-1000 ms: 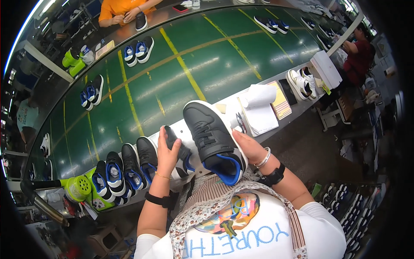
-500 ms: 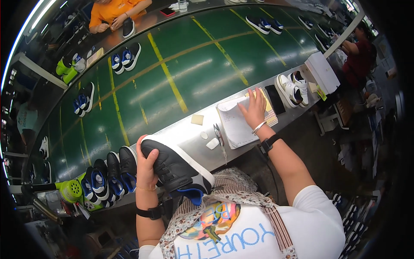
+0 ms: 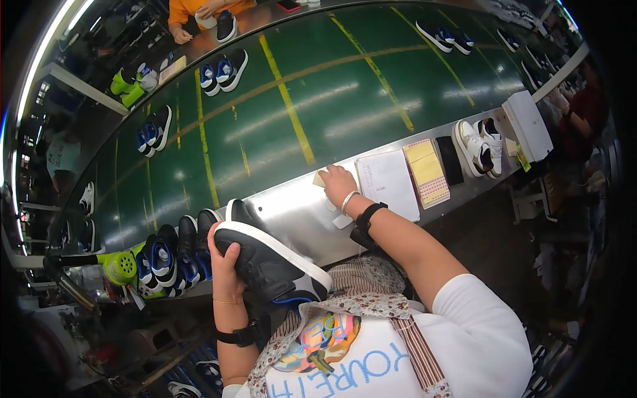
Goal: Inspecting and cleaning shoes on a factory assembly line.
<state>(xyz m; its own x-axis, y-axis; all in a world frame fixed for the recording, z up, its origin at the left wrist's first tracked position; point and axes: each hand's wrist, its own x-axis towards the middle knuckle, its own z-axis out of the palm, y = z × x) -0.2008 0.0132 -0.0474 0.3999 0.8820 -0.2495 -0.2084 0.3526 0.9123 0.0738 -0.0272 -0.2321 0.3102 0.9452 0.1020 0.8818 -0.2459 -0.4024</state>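
Observation:
My left hand (image 3: 229, 265) grips a black sneaker (image 3: 275, 265) with a white sole and blue lining, tilted in front of my apron. Just behind it shows the toe of another black sneaker (image 3: 243, 213); I cannot tell whether it rests on the bench. Over the metal bench, my right hand (image 3: 340, 186) has its fingers closed on a small pale-yellow square pad (image 3: 320, 179). Near its wrist lies a white block (image 3: 342, 221), partly covered. A white paper pad (image 3: 390, 182) with handwriting lies flat to the right of this hand.
On the bench's right are a yellow printed pad (image 3: 426, 174), a black phone-like slab (image 3: 449, 161), white sneakers (image 3: 472, 149) and a white box (image 3: 529, 126). Black sneakers (image 3: 187, 240) line the left end beside a green fan (image 3: 120, 267). Shoes sit on the green belt (image 3: 279, 166); co-workers stand beyond.
My right hand has left the paper pad and moved left to the pale-yellow square. The paper's lifted page now lies flat. The held sneaker has tilted slightly, and the view has shifted left.

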